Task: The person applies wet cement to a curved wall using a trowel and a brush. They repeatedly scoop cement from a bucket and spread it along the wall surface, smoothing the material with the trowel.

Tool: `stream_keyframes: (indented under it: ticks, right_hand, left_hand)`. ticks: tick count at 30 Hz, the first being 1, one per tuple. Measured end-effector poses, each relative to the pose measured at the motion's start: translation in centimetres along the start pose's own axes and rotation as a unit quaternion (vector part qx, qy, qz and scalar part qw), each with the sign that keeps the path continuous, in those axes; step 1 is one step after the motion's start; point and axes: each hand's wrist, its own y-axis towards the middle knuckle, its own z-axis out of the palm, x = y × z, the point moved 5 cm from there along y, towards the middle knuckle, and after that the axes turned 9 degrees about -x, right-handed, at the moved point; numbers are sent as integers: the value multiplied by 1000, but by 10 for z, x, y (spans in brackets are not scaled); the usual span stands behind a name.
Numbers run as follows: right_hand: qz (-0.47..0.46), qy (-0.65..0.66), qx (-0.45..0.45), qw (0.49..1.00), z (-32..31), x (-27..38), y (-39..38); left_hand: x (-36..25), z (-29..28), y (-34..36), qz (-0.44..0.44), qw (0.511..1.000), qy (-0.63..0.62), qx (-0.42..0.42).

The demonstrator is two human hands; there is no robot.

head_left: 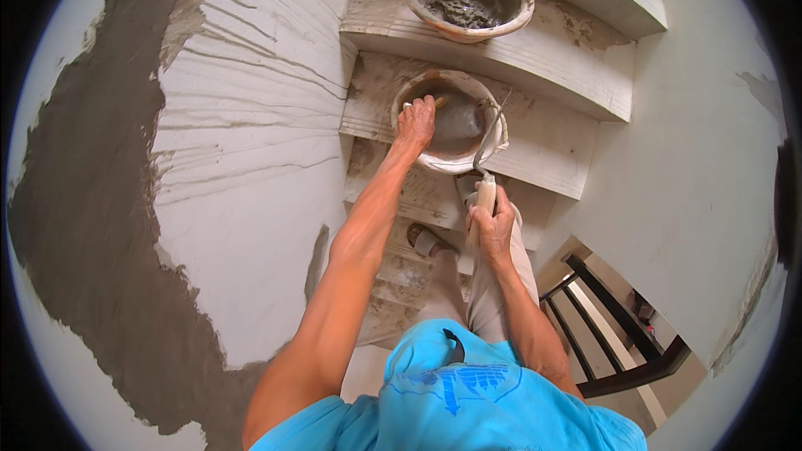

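Note:
My left hand (415, 123) reaches into the nearer bucket (447, 169), its fingers closed round a tool with a yellowish handle (441, 103). The tool's far end is hard to make out in the grey, watery liquid (451, 135) there. Lower and to the right, my right hand (493, 224) grips the pale handle of a trowel (487, 194). The trowel points up, and its thin blade, seen nearly edge-on, runs along the bucket's right rim. Grey residue coats this bucket's rim and inner wall.
Another bucket (418, 0) with thick grey mortar stands one step higher. Smeared stair treads (543, 142) curve upward ahead. Wet grey plaster (92, 225) covers part of the left wall, with drips beside it. A dark railing (618, 367) stands at lower right; my sandalled foot (428, 242) is on a step.

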Motion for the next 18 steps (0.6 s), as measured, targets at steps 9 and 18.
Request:
stream_keyframes:
  ticks: [9, 18]
  right_hand:
    - [101, 67, -2, 993, 2, 2, 8]
    - [95, 97, 17, 991, 21, -1, 7]
  left_hand:
    - [8, 25, 11, 20, 999, 26, 18]
    - [12, 7, -24, -146, 969, -129, -151]
